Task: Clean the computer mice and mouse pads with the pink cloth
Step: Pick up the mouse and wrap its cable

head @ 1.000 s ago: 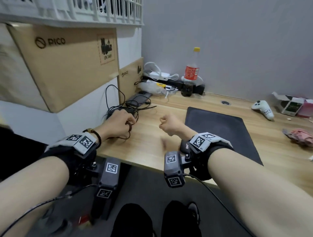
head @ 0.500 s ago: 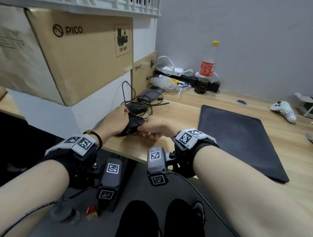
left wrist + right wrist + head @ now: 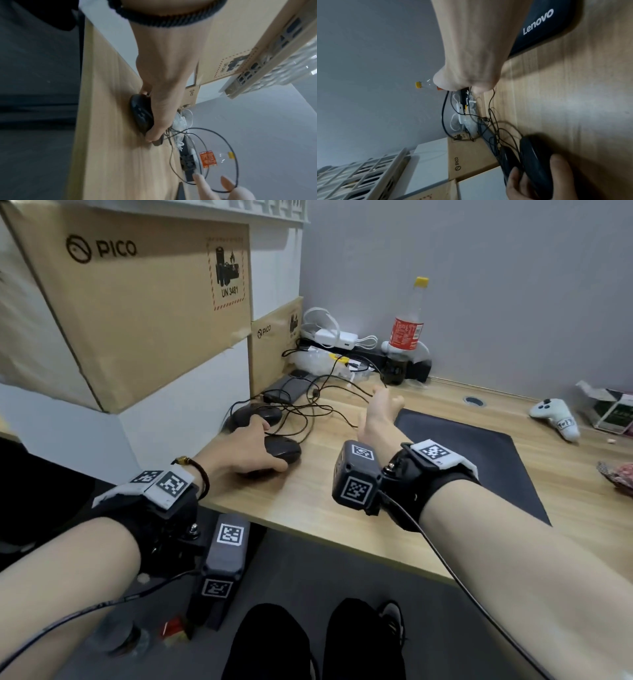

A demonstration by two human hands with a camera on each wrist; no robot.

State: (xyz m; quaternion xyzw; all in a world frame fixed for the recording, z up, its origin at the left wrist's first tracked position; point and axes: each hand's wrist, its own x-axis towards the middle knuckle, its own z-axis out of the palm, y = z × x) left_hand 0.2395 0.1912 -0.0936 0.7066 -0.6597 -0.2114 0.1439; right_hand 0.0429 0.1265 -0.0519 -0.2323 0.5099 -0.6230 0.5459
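Two black wired mice lie at the desk's left end, their cables tangled. My left hand grips the nearer mouse from its side, thumb and fingers curled round it. Just behind sits the second mouse. My right hand is raised over the desk beside the black mouse pad, holding a black mouse cable that loops back to the mice. The pad shows a Lenovo logo. At the far right edge of the desk lies the pink cloth, away from both hands.
Stacked PICO cardboard boxes wall off the desk's left side. Against the back wall stand a bottle, white chargers and a flat dark device. A white controller and a small open box lie back right.
My right hand has left the mouse and risen to the right, drawing a cable with it. My left hand stays on the nearer mouse.
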